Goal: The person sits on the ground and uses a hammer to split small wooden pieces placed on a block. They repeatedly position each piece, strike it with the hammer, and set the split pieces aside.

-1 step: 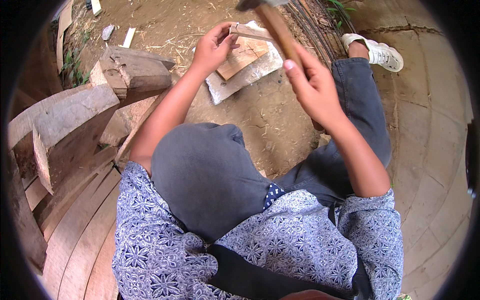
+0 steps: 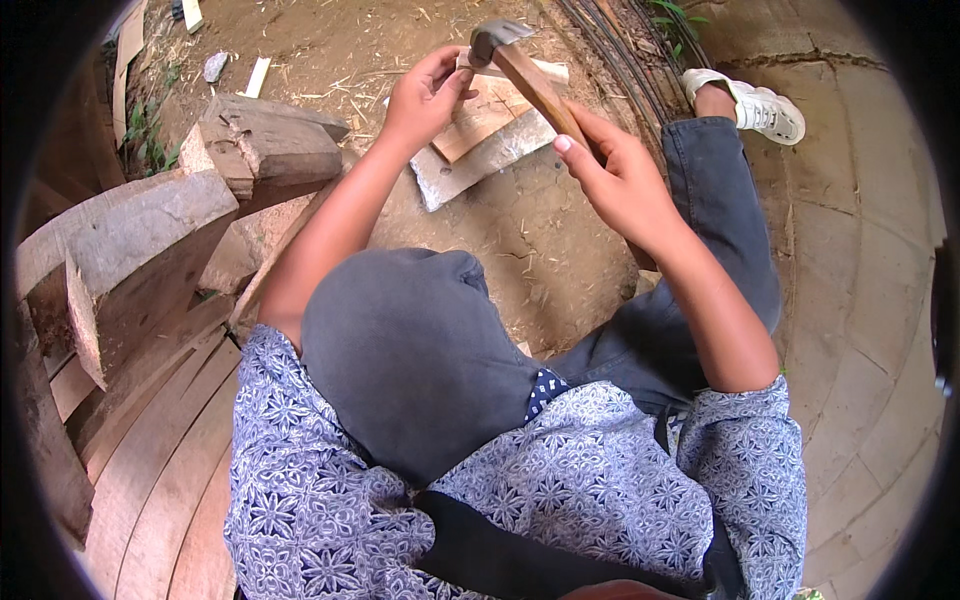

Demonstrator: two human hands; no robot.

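The right hand (image 2: 622, 185) has its grip wrapped round a hammer (image 2: 538, 88). Beyond, a board (image 2: 478, 118) lies on a pale slab (image 2: 488, 168) on dirt (image 2: 545, 255). At the board's far edge, the left hand's (image 2: 430, 92) grip pinches a wood strip (image 2: 550, 72) by its left end, near the hammer's head; contact unclear.

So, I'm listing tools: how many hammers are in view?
1: the hammer, in the right hand, its head by the wood strip that the left hand holds. Others may be hidden.

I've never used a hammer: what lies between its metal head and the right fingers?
In the head view, only wooden handle lies between metal head and right fingers.
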